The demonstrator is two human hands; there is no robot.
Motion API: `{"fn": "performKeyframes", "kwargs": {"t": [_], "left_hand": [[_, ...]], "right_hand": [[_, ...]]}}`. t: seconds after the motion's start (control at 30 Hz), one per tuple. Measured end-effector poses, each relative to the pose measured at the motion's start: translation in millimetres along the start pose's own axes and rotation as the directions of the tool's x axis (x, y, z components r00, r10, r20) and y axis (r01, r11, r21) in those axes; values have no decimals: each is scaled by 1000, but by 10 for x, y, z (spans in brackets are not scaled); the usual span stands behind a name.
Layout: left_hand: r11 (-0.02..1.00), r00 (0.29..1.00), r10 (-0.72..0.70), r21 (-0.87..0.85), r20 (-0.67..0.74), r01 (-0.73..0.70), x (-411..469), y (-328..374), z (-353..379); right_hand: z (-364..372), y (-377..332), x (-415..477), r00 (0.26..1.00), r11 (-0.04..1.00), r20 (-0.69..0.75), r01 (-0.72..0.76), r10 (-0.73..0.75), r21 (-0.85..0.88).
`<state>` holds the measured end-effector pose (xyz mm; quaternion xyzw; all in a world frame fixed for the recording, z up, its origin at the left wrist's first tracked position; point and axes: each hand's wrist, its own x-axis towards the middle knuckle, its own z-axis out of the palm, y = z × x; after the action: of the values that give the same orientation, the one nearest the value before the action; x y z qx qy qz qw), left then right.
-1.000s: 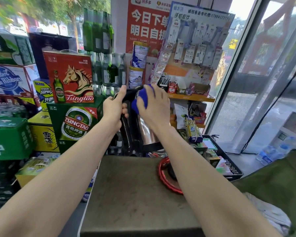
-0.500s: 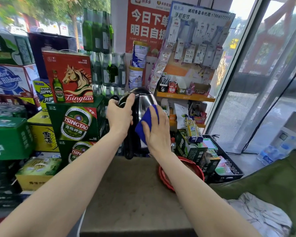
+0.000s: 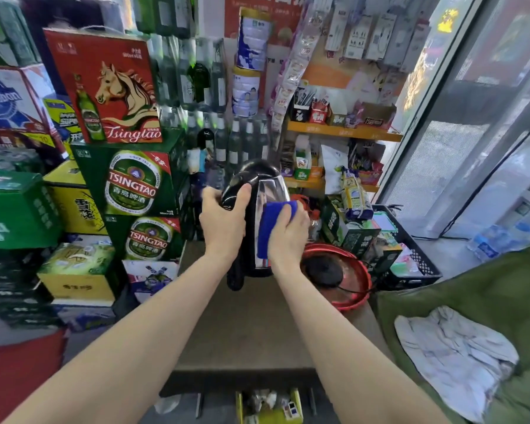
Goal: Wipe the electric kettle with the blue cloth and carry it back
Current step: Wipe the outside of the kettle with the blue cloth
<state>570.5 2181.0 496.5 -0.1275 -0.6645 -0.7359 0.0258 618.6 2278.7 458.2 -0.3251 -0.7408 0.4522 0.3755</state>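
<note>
The electric kettle (image 3: pixel 265 186), steel-bodied with a black lid and handle, is held above the far end of a brown table (image 3: pixel 251 328). My left hand (image 3: pixel 224 223) grips the black handle near the lid. My right hand (image 3: pixel 288 234) presses the folded blue cloth (image 3: pixel 273 218) flat against the kettle's shiny right side. The kettle's lower part is hidden behind both hands.
A red tray (image 3: pixel 360 289) with the black kettle base (image 3: pixel 325 272) and its cord sits at the table's right end. Stacked beer cartons (image 3: pixel 132 182) crowd the left. A black crate (image 3: pixel 416 264) of goods and a green cover with a white cloth (image 3: pixel 453 356) lie to the right.
The kettle has come down from chest height toward the table. My right hand and the cloth slid from the lid down onto the steel side. The view tilted downward.
</note>
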Motion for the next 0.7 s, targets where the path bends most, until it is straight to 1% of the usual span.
{"fn": "performKeyframes", "kwargs": {"t": [0.03,0.07,0.1,0.13,0.17,0.2,0.23,0.27,0.3,0.33,0.4,0.47,0.5,0.53,0.57,0.63,0.7], "left_hand": [[1000,1000,-20,-1,6,20,-46,-109,22],[999,999,-41,0,13,41,-107,-212,44],[998,998,-57,10,19,57,-168,-336,73],[998,997,-66,26,30,65,-241,-447,108],[996,997,-69,51,44,67,-317,-566,142],[994,995,-73,88,62,67,-389,-691,177],[990,994,-76,128,80,65,-463,-816,216],[983,992,-87,167,97,69,-532,-942,254],[978,988,-103,195,117,79,-605,-1066,291],[971,982,-129,217,139,97,-678,-1196,319],[956,966,-194,254,172,147,-811,-1454,377],[937,945,-263,285,195,202,-939,-1694,443],[927,931,-301,291,205,236,-998,-1798,471],[917,914,-344,286,218,277,-1054,-1902,514],[907,894,-386,272,227,322,-1105,-2012,555],[885,858,-454,235,240,402,-1173,-2220,642],[868,825,-493,218,275,446,-1215,-2386,741]], "right_hand": [[35,71,-68,996,993,-13,90,-91,-80],[59,196,-100,988,979,-15,147,-151,-143],[61,343,-126,985,970,-10,166,-170,-177],[52,511,-154,988,973,-12,149,-153,-174],[41,686,-192,994,985,-23,104,-108,-136],[26,849,-240,999,997,-42,31,-34,-77],[27,1025,-280,995,997,-56,-79,78,-18],[30,1193,-312,975,977,-57,-213,215,33],[35,1374,-352,934,934,-47,-351,354,61],[31,1553,-389,878,877,-29,-476,478,67],[-6,1888,-445,731,730,17,-681,682,59],[-95,2160,-471,581,578,51,-814,812,55],[-151,2256,-481,529,525,64,-849,847,62],[-213,2342,-483,498,492,74,-867,864,79],[-279,2403,-483,491,483,84,-869,867,103],[-404,2504,-457,524,509,118,-850,844,132],[-510,2557,-384,545,528,156,-838,824,136]]}}
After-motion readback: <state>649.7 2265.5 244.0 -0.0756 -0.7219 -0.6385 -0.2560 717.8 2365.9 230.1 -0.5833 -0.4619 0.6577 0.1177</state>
